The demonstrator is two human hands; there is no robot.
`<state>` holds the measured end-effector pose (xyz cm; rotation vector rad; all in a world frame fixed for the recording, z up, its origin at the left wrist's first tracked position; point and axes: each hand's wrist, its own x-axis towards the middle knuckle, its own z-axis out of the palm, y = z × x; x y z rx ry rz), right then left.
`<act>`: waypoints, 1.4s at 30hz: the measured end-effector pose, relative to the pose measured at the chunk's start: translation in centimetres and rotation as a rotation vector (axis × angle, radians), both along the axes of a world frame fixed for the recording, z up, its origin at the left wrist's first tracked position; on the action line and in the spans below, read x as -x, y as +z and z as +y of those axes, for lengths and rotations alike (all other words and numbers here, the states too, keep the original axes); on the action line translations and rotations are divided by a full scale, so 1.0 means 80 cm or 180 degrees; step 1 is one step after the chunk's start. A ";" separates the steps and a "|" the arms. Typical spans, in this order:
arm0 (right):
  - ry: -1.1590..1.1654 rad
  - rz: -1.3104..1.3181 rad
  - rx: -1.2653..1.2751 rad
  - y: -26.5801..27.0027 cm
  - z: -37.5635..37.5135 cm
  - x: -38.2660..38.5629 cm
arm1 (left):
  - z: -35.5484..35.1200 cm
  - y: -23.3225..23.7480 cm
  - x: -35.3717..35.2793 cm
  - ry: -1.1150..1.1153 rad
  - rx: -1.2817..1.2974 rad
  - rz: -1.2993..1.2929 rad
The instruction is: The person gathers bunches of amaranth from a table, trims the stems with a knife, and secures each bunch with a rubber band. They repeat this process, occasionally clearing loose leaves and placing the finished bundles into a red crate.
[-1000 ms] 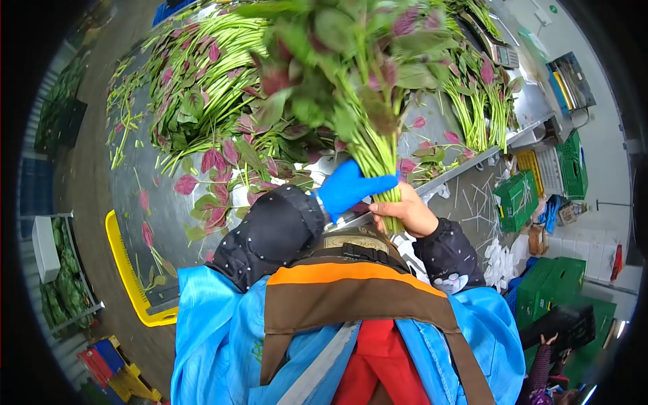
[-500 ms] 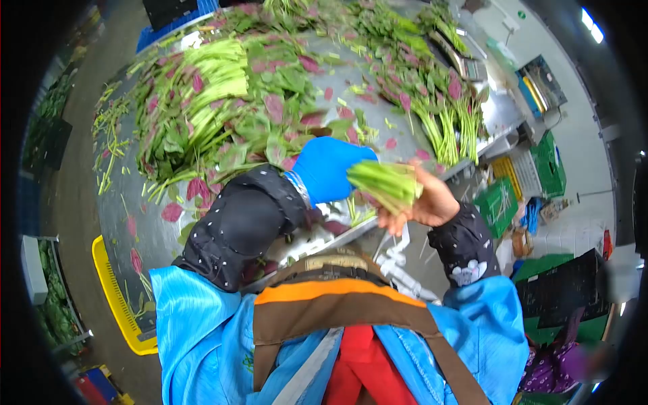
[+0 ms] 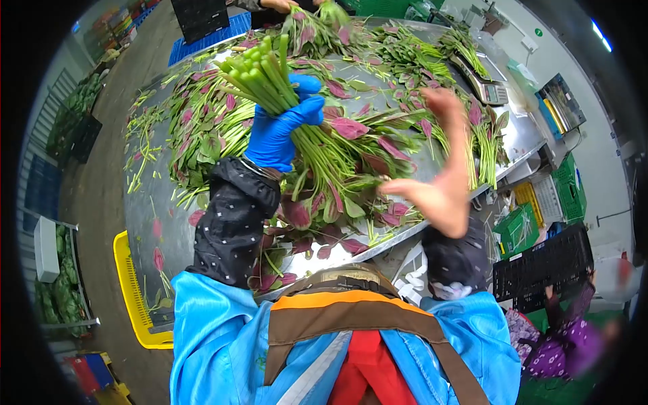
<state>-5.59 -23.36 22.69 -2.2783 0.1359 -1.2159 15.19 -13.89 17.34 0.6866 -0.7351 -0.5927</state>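
My left hand (image 3: 280,131), in a blue glove, is closed around a bunch of leafy greens (image 3: 317,158). The cut stem ends point up and away from me, and the green and purple leaves hang down to the right. My right hand (image 3: 442,172) is bare and slightly blurred, with thumb and fingers spread wide. It is just right of the leaf tips and holds nothing. Under both hands lies a metal table (image 3: 158,196) strewn with loose stems and purple leaves. A pile of the same greens (image 3: 216,128) lies behind my left hand.
At the far side, another person's hand (image 3: 280,5) is by more greens. A scale (image 3: 486,88) stands at the back right, with bundled greens (image 3: 486,152) in front. A yellow basket (image 3: 131,297) hugs the table's left edge. At right, another person (image 3: 560,337) handles a black crate (image 3: 540,263).
My left hand has moved up and left and now grips the bunch upright. My right hand, which held the stems, has let go and opened. The person at right has lifted the black crate.
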 end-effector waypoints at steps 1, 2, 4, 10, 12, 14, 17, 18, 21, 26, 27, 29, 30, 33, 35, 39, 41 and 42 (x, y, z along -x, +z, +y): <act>-0.0198 0.0274 0.0262 -0.023 0.003 -0.022 | -0.002 -0.003 0.006 -0.0052 0.0061 -0.0056; -0.0399 0.0552 0.0534 -0.059 0.006 -0.043 | -0.005 -0.002 0.015 -0.0077 0.0102 0.0060; -0.0492 0.0784 0.0197 -0.114 0.013 -0.072 | -0.008 -0.001 0.035 -0.0113 0.0212 0.0299; -0.0473 0.1795 0.0528 -0.121 0.019 -0.036 | 0.043 -0.044 -0.008 -0.0222 0.0451 0.0583; -0.0226 0.2291 0.1027 -0.181 -0.003 -0.017 | 0.074 -0.086 -0.056 -0.0340 0.0239 0.1257; -0.0157 0.3457 0.1839 -0.255 -0.038 0.014 | 0.098 -0.128 -0.073 0.0421 -0.0844 0.1303; -0.0133 0.3337 0.2138 -0.233 -0.036 0.035 | 0.114 -0.133 -0.063 0.0500 -0.1669 0.0617; -0.0150 0.3206 0.2291 -0.220 -0.033 0.033 | 0.110 -0.134 -0.056 0.0429 -0.1861 0.0235; 0.0076 0.2908 0.2469 -0.178 -0.022 0.023 | 0.064 -0.142 -0.020 -0.0460 -0.2255 -0.1152; 0.0351 0.2585 0.2700 -0.156 -0.017 0.014 | 0.010 -0.155 0.058 -0.1376 -0.2636 -0.3182; 0.0358 0.2641 0.2671 -0.155 -0.018 0.014 | 0.004 -0.158 0.060 -0.1683 -0.2721 -0.3123; 0.0350 0.2566 0.2662 -0.155 -0.023 0.014 | 0.011 -0.180 0.065 -0.1435 -0.2631 -0.2215; 0.0336 0.2538 0.2645 -0.156 -0.025 0.016 | 0.016 -0.190 0.068 -0.1325 -0.2576 -0.1766; 0.0294 0.2649 0.2474 -0.159 -0.030 0.021 | 0.036 -0.191 0.061 -0.1228 -0.2221 -0.0446; 0.0244 0.2986 0.2216 -0.152 -0.034 0.025 | 0.056 -0.188 0.034 -0.1596 -0.2315 0.0205; 0.0362 0.3344 0.1502 -0.152 -0.059 0.037 | 0.111 -0.213 -0.041 -0.0794 -0.3724 -0.2032; 0.0529 0.3981 0.0205 -0.153 -0.077 0.041 | 0.141 -0.241 -0.087 -0.0149 -0.3819 -0.2322; 0.0887 0.3978 -0.0716 -0.161 -0.094 0.045 | 0.151 -0.232 -0.094 -0.0125 -0.3998 -0.1522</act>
